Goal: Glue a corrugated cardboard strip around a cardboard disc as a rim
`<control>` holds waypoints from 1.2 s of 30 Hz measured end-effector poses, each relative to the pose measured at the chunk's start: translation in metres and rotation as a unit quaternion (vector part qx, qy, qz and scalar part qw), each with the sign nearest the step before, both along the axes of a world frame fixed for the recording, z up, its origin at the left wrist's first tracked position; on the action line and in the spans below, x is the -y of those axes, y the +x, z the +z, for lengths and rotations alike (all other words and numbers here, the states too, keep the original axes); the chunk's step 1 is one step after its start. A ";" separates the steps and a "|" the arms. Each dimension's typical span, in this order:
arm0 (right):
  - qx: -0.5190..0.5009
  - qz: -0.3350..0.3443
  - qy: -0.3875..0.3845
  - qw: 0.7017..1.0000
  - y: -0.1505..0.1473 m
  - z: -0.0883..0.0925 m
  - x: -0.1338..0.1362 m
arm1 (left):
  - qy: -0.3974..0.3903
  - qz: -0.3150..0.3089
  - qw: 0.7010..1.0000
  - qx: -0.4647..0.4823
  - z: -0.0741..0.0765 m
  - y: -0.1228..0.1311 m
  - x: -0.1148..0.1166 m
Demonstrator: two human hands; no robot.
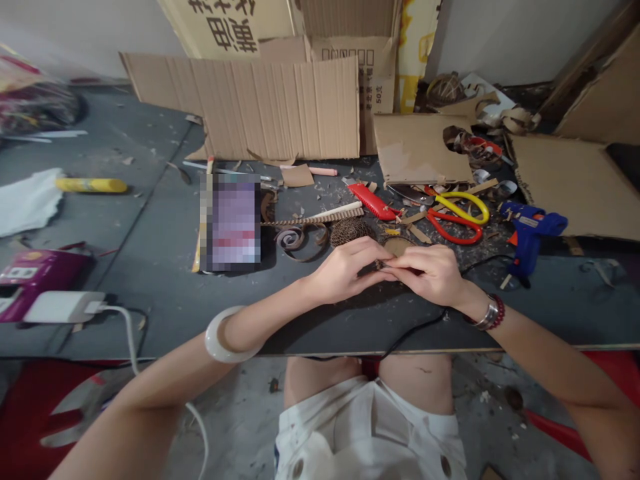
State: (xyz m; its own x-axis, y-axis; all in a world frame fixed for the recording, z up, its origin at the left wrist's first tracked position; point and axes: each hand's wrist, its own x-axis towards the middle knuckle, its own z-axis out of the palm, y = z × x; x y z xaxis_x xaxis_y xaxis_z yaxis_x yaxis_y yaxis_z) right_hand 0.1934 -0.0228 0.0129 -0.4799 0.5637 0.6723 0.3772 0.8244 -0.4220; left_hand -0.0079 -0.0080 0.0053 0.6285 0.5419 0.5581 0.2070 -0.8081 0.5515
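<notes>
My left hand (349, 269) and my right hand (431, 275) meet over the table's near side, fingers pinched together. Between their fingertips is a small brown piece (381, 265), perhaps a cardboard strip; the fingers hide most of it. Just beyond my left hand lies a round coil of corrugated cardboard (351, 230). A flat tan cardboard disc (397, 245) lies behind the fingertips. Curled paper strips (290, 239) and a corrugated strip (333, 217) rest to the left of the coil.
Beyond my hands lie a red utility knife (375, 202) and scissors with red and yellow handles (460, 210). A blue glue gun (531, 233) stands at right, its cord near my right wrist. Cardboard sheets (260, 107) lean at the back. A phone-like screen (234, 223) is at left.
</notes>
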 end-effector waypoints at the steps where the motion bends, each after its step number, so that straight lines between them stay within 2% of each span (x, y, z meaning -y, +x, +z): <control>1: -0.002 0.000 -0.003 1.000 0.000 0.000 0.000 | -0.002 -0.001 1.000 0.003 0.001 0.000 0.000; 5: -0.010 -0.006 -0.014 1.000 -0.001 -0.001 0.000 | -0.034 0.005 0.999 0.027 0.005 -0.001 -0.002; 9: 0.019 -0.021 0.012 1.000 0.001 -0.003 -0.003 | -0.113 0.021 0.993 0.039 0.011 0.001 -0.004; 11: 0.034 -0.026 0.020 0.999 0.002 -0.003 -0.005 | -0.127 0.039 0.990 0.038 0.011 0.001 -0.003; 27: 0.029 -0.019 0.035 0.999 0.002 -0.007 -0.005 | -0.040 0.026 0.999 0.014 0.007 -0.001 -0.002; 36: 0.035 -0.009 0.049 0.998 0.003 -0.002 -0.003 | -0.009 0.028 1.000 0.004 0.002 -0.001 -0.001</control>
State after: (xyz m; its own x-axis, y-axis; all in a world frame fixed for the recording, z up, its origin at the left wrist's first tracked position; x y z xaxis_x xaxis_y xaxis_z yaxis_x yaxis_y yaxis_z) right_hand 0.1960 -0.0196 0.0111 -0.5178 0.5060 0.6898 0.4171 0.8533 -0.3128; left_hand -0.0090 -0.0069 0.0072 0.5926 0.5855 0.5531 0.2467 -0.7856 0.5674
